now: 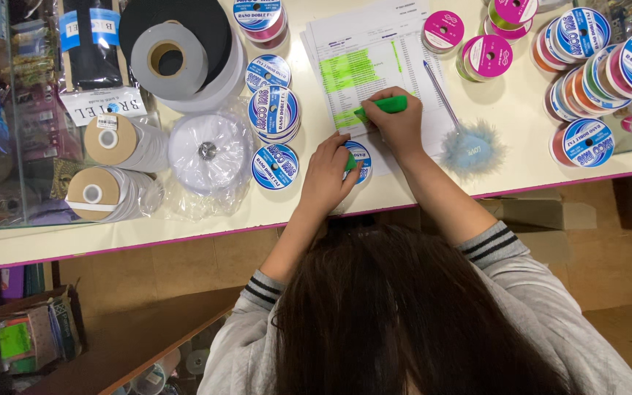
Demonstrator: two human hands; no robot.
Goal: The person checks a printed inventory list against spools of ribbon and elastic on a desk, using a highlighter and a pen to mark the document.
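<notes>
My right hand (401, 126) grips a green highlighter (383, 105) with its tip on a printed list (363, 55) that has several lines marked green. My left hand (327, 175) rests on the counter just below the sheet, fingers curled on a small green piece, probably the highlighter's cap (350, 162), and lying against a blue-labelled ribbon spool (360, 152). The paper lies on a cream counter (521, 146) with a pink edge.
Blue-labelled ribbon spools (273, 113) stand left of the paper, with grey and black tape rolls (173, 55) and wrapped rolls (115, 143) further left. A pen with a blue fluffy pom-pom (469, 150) lies right of my hand. Pink spools (486, 56) and stacked spools (594, 66) fill the right.
</notes>
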